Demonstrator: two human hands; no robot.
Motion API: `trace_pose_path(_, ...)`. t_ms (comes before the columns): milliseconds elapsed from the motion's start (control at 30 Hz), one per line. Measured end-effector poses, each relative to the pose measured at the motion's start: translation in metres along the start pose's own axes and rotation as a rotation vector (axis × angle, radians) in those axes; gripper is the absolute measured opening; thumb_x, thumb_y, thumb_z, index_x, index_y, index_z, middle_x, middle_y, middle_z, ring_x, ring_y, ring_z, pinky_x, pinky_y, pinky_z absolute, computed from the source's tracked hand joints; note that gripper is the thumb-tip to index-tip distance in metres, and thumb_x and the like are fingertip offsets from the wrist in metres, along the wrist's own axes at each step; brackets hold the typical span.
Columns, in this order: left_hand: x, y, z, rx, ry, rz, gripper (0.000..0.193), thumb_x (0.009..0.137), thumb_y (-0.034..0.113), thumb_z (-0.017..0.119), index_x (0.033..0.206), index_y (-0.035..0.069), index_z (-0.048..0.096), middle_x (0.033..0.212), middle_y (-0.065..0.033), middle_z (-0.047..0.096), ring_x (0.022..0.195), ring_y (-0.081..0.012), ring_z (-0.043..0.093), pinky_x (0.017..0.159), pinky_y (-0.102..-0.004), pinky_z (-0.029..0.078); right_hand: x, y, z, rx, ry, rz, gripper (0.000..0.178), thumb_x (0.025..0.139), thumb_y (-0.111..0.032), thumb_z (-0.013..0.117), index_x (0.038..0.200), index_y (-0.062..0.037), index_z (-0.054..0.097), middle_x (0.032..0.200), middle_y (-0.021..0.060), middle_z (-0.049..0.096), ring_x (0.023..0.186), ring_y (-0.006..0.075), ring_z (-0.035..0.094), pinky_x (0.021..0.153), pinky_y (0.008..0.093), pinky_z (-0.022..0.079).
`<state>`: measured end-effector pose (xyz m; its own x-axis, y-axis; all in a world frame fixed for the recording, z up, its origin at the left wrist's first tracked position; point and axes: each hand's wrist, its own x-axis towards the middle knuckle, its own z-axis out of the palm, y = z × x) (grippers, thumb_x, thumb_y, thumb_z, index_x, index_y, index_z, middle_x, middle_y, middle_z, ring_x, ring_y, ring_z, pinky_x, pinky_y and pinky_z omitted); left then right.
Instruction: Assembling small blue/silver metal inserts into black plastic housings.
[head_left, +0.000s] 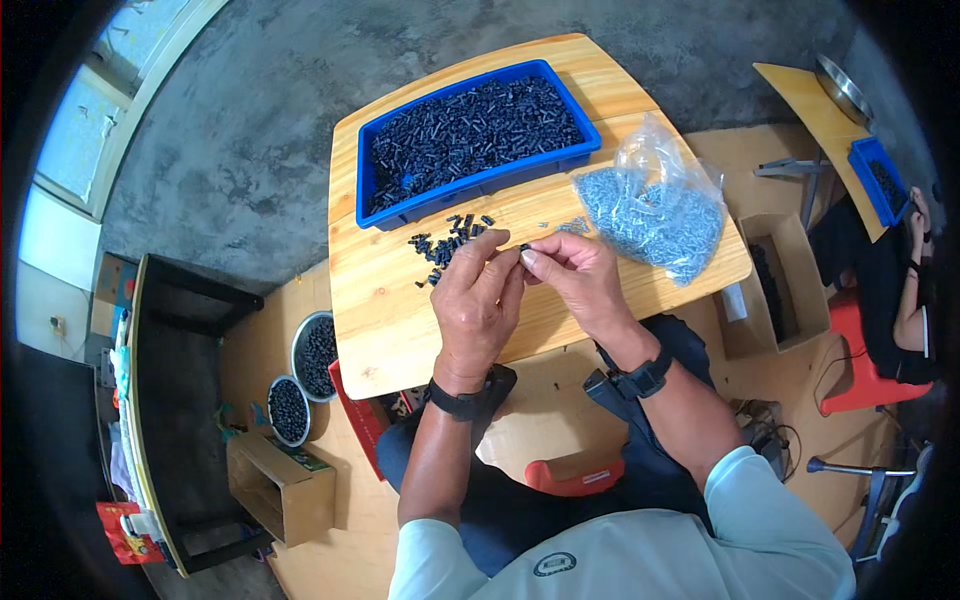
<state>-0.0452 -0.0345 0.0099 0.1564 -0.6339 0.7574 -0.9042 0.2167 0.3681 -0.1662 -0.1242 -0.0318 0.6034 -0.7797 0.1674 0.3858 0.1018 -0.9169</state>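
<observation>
My left hand [475, 300] and my right hand [580, 278] meet over the near half of the wooden table [390, 345]. Between their fingertips is a small black piece [524, 247], mostly covered by the fingers. Both hands are closed in a pinch on it. Just beyond my left hand lies a loose pile of short black cylindrical pieces [440, 245]. Past my right hand, a few small silver screws [573, 226] lie on the wood beside a clear plastic bag [655, 215] full of them. A blue tray [480, 188] heaped with black pieces stands at the far side.
Two metal bowls of dark pieces [318, 355] [289, 410] sit on the floor at left, near a cardboard box [290, 500]. Right of the table stands an open carton [745, 325]. Farther right, a person sits on a red stool [860, 370] beside another table [815, 125].
</observation>
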Motion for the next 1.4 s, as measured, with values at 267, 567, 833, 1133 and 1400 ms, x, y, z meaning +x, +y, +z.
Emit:
trace_pose_path(267, -0.007, 0.001, -0.004, -0.137, 0.062, -0.099, 0.017, 0.079, -0.007, 0.074, 0.094, 0.001, 0.07, 0.104, -0.0136, 0.069, 0.091, -0.0229, 0.07, 0.076, -0.0313, 0.057, -0.006, -0.008, 0.004, -0.002, -0.067, -0.009, 0.016, 0.095, -0.01, 0.071, 0.104, 0.003, 0.073, 0.09, 0.0058, 0.073, 0.082, 0.0094, 0.068, 0.074, 0.0239, 0.057)
trace_pose_path(567, -0.018, -0.011, -0.002, -1.004, 0.063, -0.589, 0.012, 0.096, 0.003, 0.062, 0.102, -0.002, 0.071, 0.115, -0.0119, 0.066, 0.088, -0.0119, 0.063, 0.078, -0.0254, 0.052, -0.009, -0.017, 0.006, 0.034, -0.115, -0.021, 0.021, 0.097, -0.01, 0.068, 0.111, 0.0061, 0.07, 0.1, 0.0119, 0.075, 0.091, 0.014, 0.071, 0.081, 0.0254, 0.059)
trace_pose_path(833, -0.024, -0.018, 0.003, -1.144, 0.085, -0.612, 0.012, 0.097, 0.006, 0.064, 0.101, -0.002, 0.071, 0.114, -0.0128, 0.066, 0.087, -0.0126, 0.062, 0.078, -0.0273, 0.051, -0.01, -0.017, 0.007, 0.034, -0.134, -0.016, 0.02, 0.097, -0.007, 0.067, 0.112, 0.007, 0.07, 0.101, 0.0132, 0.074, 0.093, 0.0156, 0.072, 0.083, 0.0263, 0.059)
trace_pose_path(1133, -0.018, -0.007, -0.001, -1.105, 0.102, -0.577, 0.006, 0.096, 0.001, 0.065, 0.097, -0.003, 0.069, 0.107, -0.0107, 0.065, 0.086, -0.0136, 0.062, 0.077, -0.0285, 0.054, -0.013, -0.016, 0.009, -0.094, -0.118, -0.099, 0.018, 0.094, -0.007, 0.071, 0.106, 0.0063, 0.073, 0.097, 0.0124, 0.076, 0.088, 0.015, 0.073, 0.079, 0.027, 0.059)
trace_pose_path(1400, -0.017, -0.004, -0.004, -0.941, 0.062, -0.527, 0.003, 0.092, -0.006, 0.064, 0.093, -0.003, 0.066, 0.103, -0.0089, 0.063, 0.088, -0.0117, 0.062, 0.075, -0.0251, 0.056, -0.014, -0.022, 0.008, -0.307, -0.135, -0.155, 0.014, 0.092, -0.005, 0.072, 0.103, 0.0034, 0.073, 0.096, 0.0094, 0.075, 0.089, 0.0131, 0.071, 0.079, 0.0265, 0.057)
